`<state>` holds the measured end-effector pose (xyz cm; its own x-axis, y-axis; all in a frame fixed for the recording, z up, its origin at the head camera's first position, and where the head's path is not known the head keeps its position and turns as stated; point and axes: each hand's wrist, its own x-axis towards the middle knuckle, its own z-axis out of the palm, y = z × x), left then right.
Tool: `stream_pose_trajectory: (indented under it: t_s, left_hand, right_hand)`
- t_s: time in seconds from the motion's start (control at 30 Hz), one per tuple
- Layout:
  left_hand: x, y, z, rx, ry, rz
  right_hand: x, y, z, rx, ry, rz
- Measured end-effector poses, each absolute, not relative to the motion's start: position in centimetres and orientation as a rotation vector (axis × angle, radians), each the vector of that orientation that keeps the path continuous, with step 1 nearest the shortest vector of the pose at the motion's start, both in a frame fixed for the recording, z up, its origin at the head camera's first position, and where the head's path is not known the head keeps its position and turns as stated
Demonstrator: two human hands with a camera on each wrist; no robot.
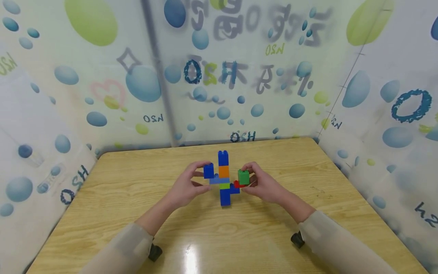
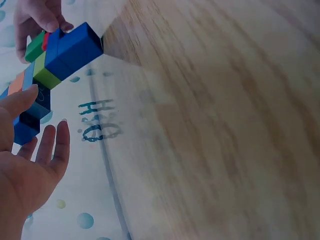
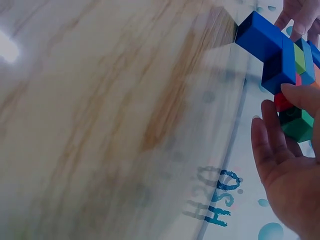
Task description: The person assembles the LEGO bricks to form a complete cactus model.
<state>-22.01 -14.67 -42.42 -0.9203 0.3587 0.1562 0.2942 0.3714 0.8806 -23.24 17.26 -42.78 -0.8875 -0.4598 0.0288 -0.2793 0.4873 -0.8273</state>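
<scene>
A figure of stacked toy building bricks (image 1: pixel 224 198) stands upright on the wooden table, dark blue at its foot and top, with lime, light blue and orange between. On its left arm sits a dark blue brick (image 1: pixel 208 171); on its right arm, a green brick (image 1: pixel 243 177) over a red one (image 3: pixel 283 102). My left hand (image 1: pixel 186 186) holds the left arm, thumb below and index finger at the dark blue brick. With thumb and fingers, my right hand (image 1: pixel 263 184) pinches the right arm around the green and red bricks. Some fingertips are hidden behind the bricks.
The wooden table (image 1: pixel 137 171) runs back to a white printed curtain (image 1: pixel 212 114) with blue and green spots and lettering. Similar curtains hang at both sides. A black wrist device shows under each sleeve (image 1: pixel 124 243).
</scene>
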Motion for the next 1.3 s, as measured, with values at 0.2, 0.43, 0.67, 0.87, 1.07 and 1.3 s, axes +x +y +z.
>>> stream_pose_trajectory:
  t_s: [0.2, 0.43, 0.67, 0.87, 1.07, 1.3]
  left_hand:
    - [-22.9, -14.3, -42.8, 0.564, 2.58, 1.589]
    - [-23.6, -14.3, -43.0, 0.567, 2.613, 1.557]
    - [-24.3, -14.4, -43.6, 0.557, 2.593, 1.553]
    - [-25.1, -14.7, -43.9, 0.477, 2.56, 1.543]
    - [-25.9, -15.0, -44.3, 0.379, 2.536, 1.506]
    - [-26.5, -15.0, -44.9, 0.295, 2.537, 1.446]
  right_hand:
    - [-23.7, 17.3, -43.0, -0.619, 2.539, -1.33]
    - [-24.7, 17.5, -43.1, -0.575, 2.529, -1.28]
    - [-25.6, 17.5, -43.0, -0.569, 2.476, -1.267]
    - [-26.4, 17.4, -43.3, -0.51, 2.441, -1.253]
    - [-27.0, 17.0, -43.4, -0.476, 2.449, -1.217]
    - [-27.5, 16.6, -43.7, -0.408, 2.442, -1.209]
